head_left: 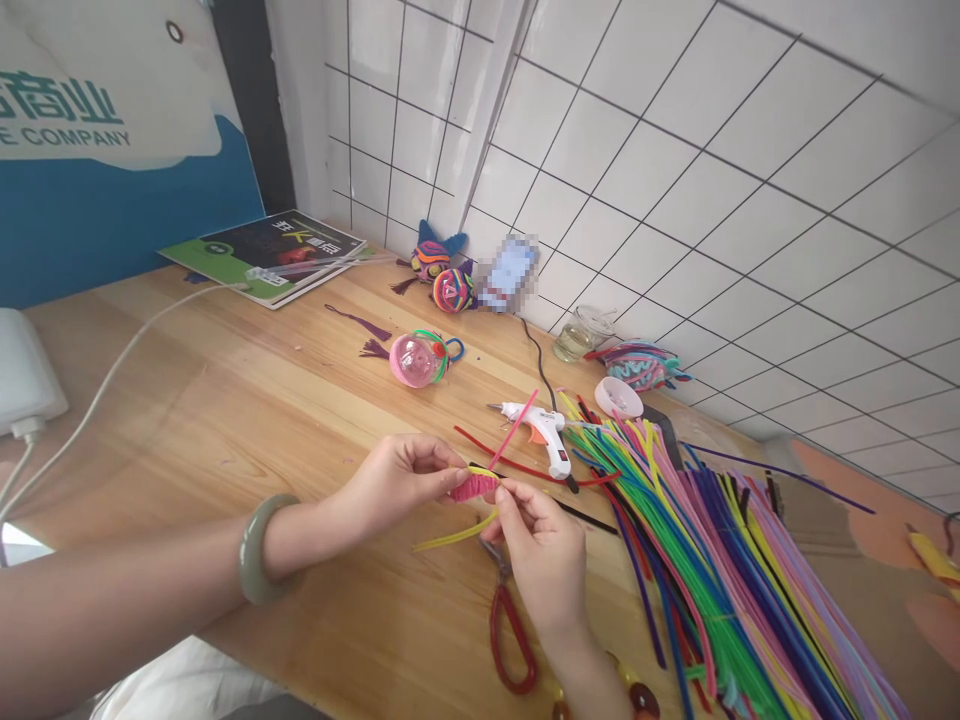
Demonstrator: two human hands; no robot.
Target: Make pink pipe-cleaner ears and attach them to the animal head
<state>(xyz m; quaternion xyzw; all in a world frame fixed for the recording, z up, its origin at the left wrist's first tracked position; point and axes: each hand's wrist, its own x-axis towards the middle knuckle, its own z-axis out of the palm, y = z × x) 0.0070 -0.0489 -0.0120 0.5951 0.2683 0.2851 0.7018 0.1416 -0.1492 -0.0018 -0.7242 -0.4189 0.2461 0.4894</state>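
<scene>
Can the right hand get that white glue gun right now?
Probably yes: the white glue gun lies just beyond the right hand, with only thin stems between. But it's pinching the pink piece, so it'd likely have to let go first.

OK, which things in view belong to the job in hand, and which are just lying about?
Likely part of the job:
pink-and-yellow piece, pinched in the left hand and right hand
pipe cleaners
glue gun
red-handled scissors

Probably just lying about:
book
white box
glass jar
</scene>
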